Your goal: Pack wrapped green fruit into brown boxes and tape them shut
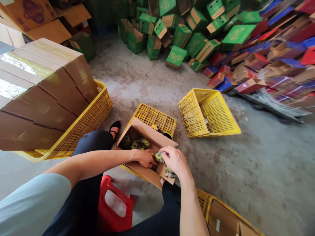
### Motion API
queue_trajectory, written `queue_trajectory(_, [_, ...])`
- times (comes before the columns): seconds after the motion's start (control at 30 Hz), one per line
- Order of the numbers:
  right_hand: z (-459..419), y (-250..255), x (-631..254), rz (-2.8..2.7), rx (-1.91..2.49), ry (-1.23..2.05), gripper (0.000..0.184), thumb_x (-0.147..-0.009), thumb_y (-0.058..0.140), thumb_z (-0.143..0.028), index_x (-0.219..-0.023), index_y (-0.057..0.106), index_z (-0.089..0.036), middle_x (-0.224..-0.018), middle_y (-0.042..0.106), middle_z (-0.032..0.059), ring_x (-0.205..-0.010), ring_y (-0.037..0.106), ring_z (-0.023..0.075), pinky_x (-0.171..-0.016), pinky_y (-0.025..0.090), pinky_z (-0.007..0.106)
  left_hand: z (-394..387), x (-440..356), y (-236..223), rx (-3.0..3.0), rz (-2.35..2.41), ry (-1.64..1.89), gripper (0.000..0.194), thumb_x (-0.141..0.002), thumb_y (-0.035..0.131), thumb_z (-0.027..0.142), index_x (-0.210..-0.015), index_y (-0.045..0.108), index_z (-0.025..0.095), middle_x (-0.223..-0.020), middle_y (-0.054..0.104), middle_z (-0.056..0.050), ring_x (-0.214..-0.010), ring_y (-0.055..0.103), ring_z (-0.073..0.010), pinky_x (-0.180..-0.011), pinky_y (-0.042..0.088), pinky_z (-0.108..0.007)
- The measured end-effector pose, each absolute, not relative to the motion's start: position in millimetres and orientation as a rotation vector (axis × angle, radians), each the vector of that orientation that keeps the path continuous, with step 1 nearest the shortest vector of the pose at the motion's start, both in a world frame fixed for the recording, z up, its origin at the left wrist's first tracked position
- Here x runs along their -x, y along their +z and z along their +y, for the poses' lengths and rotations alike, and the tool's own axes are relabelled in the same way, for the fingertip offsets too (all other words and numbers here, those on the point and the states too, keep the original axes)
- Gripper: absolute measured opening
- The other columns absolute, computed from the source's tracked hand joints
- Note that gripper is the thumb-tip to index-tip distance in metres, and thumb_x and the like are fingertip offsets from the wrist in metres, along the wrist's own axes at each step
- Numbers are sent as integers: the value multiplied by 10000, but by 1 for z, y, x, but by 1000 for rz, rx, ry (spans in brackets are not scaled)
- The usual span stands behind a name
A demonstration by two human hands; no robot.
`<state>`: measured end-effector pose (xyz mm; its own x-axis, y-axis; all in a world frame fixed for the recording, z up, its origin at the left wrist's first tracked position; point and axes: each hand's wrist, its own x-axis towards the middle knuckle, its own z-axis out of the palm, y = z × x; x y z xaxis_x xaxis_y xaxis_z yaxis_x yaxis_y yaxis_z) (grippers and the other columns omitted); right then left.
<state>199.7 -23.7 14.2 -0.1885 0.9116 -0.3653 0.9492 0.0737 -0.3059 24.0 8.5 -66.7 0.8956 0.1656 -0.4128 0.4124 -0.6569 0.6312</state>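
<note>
An open brown cardboard box rests on my lap, tilted, with several round yellow-green wrapped items inside it. My left hand reaches into the box, fingers curled against the items near its front edge. My right hand is at the box's right corner, fingers pinched round one small wrapped yellow-green item. Both hands meet over that item. What lies under the hands in the box is hidden.
I sit on a red stool. Yellow crates stand around: one under the box, one on the floor to the right, one at left stacked with taped cartons. Piles of green boxes and red-blue boxes fill the back.
</note>
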Motion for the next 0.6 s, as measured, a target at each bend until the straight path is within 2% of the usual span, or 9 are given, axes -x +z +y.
queue_trajectory(0.07, [-24,15,-200,2195,-2050,-728,290,-955,527,-180,-1039,789,-272,-1137,785,1,-984,712,173,-867,464,238,5,-25,-69,-2320,378,-383,399,-977,506,259,-1350,648,251,-1429,631,-117,-1407,512,-282,-1190,324,-454])
queue_trajectory(0.1, [-25,16,-201,2173,-2083,-717,288,-956,529,-182,-1042,791,-267,-1139,787,10,-989,715,179,-868,466,239,4,-26,-70,-2328,392,-387,405,-974,523,270,-1361,638,234,-1464,606,-132,-1407,513,-289,-1192,320,-454])
queue_trajectory(0.17, [-26,17,-201,2133,-2125,-705,290,-957,531,-188,-1054,794,-264,-1131,794,23,-1005,721,189,-867,469,240,1,-26,-72,-2325,537,-423,434,-975,557,333,-1380,613,188,-1504,562,-178,-1355,565,-313,-1139,395,-432])
queue_trajectory(0.27, [-28,17,-199,2087,-2172,-712,299,-958,529,-202,-1071,798,-268,-1094,808,33,-1002,734,198,-845,474,239,-2,-29,-75,-2291,798,-504,474,-997,537,453,-1350,627,150,-1350,660,-219,-1176,683,-346,-981,521,-421])
queue_trajectory(0.37, [-29,19,-196,2090,-2194,-713,303,-963,521,-210,-1068,799,-267,-1074,815,38,-1000,740,203,-838,477,240,-3,-35,-78,-2288,786,-515,466,-963,598,509,-1308,668,203,-1143,753,-165,-1138,695,-352,-927,551,-408])
queue_trajectory(0.5, [-30,23,-193,2101,-2233,-681,300,-972,517,-235,-1072,797,-269,-1057,819,39,-996,738,199,-841,475,235,-4,-42,-80,-2279,772,-438,509,-871,742,463,-1337,667,273,-1082,777,-102,-1053,723,-298,-886,568,-344])
queue_trajectory(0.6, [-31,27,-197,2128,-2263,-689,300,-969,519,-230,-1064,800,-273,-1043,821,35,-972,740,198,-851,477,241,-7,-41,-82,-2317,829,-361,529,-840,781,455,-1324,686,265,-1057,777,-109,-1056,719,-311,-902,565,-355])
